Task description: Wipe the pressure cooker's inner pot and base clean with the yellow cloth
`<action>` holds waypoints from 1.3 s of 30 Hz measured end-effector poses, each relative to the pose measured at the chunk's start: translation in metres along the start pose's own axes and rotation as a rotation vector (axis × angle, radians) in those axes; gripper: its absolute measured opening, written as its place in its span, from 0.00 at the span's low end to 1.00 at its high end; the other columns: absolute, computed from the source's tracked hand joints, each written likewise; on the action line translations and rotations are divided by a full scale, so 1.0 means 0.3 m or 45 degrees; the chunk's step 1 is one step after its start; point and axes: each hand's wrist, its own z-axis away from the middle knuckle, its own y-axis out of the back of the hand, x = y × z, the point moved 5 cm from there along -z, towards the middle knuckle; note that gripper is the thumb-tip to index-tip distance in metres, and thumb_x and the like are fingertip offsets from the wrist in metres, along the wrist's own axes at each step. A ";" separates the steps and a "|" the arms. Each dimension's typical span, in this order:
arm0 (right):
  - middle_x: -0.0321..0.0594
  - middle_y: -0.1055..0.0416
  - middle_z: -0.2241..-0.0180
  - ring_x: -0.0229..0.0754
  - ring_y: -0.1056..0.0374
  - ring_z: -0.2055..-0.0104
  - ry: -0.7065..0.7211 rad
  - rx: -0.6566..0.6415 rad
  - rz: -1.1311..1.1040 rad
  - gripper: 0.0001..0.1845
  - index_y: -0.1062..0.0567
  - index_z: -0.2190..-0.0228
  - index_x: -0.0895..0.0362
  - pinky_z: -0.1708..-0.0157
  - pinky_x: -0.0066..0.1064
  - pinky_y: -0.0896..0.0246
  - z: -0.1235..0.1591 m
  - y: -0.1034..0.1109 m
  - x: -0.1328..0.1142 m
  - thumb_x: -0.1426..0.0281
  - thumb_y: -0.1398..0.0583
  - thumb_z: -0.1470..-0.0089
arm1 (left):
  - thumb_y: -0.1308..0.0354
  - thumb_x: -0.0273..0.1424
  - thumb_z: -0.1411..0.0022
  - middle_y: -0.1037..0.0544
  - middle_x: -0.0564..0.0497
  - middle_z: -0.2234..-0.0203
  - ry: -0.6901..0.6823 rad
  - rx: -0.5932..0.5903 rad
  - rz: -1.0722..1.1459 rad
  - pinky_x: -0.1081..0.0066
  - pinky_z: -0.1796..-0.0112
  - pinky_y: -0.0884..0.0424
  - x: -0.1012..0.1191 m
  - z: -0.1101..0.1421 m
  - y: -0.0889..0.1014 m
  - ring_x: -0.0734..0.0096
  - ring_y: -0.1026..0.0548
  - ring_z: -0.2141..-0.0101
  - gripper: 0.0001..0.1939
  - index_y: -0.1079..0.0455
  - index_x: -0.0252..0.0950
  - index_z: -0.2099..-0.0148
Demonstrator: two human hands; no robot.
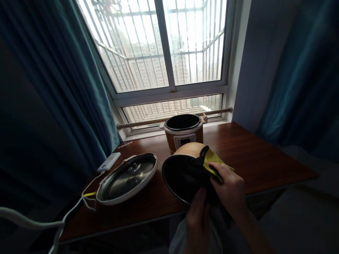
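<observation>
A cooker's inner pot (180, 174), black inside and gold-coloured outside, is tilted with its mouth toward me above the table's front edge. My left hand (197, 218) is closed on the near rim, its thumb at the dark inside; the other fingers are partly hidden in shadow. With closed fingers my right hand (229, 187) holds a yellow and black cloth (212, 158) over the pot's right rim. Behind the pot stands the electric cooker (171, 138), gold with a white rim and lidless. Left of the pot, the round lid (129, 176) lies with its metal inner side up.
The brown wooden table (265, 158) runs up to a barred window (172, 84). A white power strip or similar device (109, 162) lies at the left, joined to a white cable (71, 210). Blue curtains (87, 95) hang on both sides.
</observation>
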 end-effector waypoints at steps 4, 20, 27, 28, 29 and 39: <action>0.40 0.26 0.62 0.42 0.30 0.61 0.081 -0.072 -0.181 0.16 0.27 0.60 0.54 0.60 0.33 0.35 -0.045 0.004 0.102 0.75 0.43 0.54 | 0.48 0.28 0.40 0.41 0.45 0.41 0.237 0.414 -0.316 0.59 0.43 0.46 -0.112 -0.067 0.188 0.61 0.44 0.41 0.26 0.46 0.39 0.39; 0.40 0.28 0.60 0.41 0.31 0.59 0.189 -0.241 -0.374 0.13 0.27 0.60 0.55 0.59 0.32 0.37 -0.276 -0.127 0.354 0.71 0.44 0.49 | 0.50 0.22 0.40 0.40 0.44 0.41 -0.089 0.157 -0.432 0.51 0.42 0.51 -0.108 -0.029 0.073 0.59 0.48 0.40 0.30 0.51 0.41 0.37; 0.41 0.28 0.61 0.42 0.31 0.59 0.261 -0.198 -0.374 0.15 0.28 0.57 0.55 0.60 0.33 0.37 -0.315 -0.193 0.379 0.71 0.45 0.48 | 0.45 0.24 0.43 0.29 0.41 0.50 -0.284 0.138 -0.856 0.49 0.41 0.60 0.012 0.045 -0.064 0.57 0.55 0.38 0.34 0.52 0.30 0.37; 0.41 0.28 0.61 0.42 0.32 0.59 0.268 -0.206 -0.374 0.16 0.28 0.56 0.56 0.60 0.33 0.37 -0.320 -0.200 0.376 0.72 0.45 0.48 | 0.45 0.25 0.43 0.29 0.41 0.51 -0.291 0.136 -0.899 0.49 0.41 0.61 0.023 0.051 -0.084 0.57 0.56 0.38 0.32 0.50 0.29 0.37; 0.41 0.29 0.60 0.42 0.32 0.58 0.273 -0.217 -0.374 0.17 0.29 0.56 0.56 0.60 0.33 0.37 -0.325 -0.207 0.373 0.73 0.45 0.48 | 0.45 0.25 0.42 0.28 0.42 0.51 -0.296 0.122 -0.934 0.48 0.41 0.63 0.033 0.056 -0.106 0.58 0.57 0.38 0.31 0.48 0.29 0.38; 0.43 0.29 0.60 0.43 0.33 0.58 0.254 -0.301 -0.367 0.21 0.30 0.55 0.58 0.59 0.33 0.39 -0.359 -0.274 0.379 0.76 0.46 0.53 | 0.48 0.24 0.41 0.35 0.45 0.45 -0.325 -0.105 -1.002 0.40 0.43 0.62 0.083 0.035 -0.255 0.53 0.40 0.44 0.23 0.40 0.33 0.42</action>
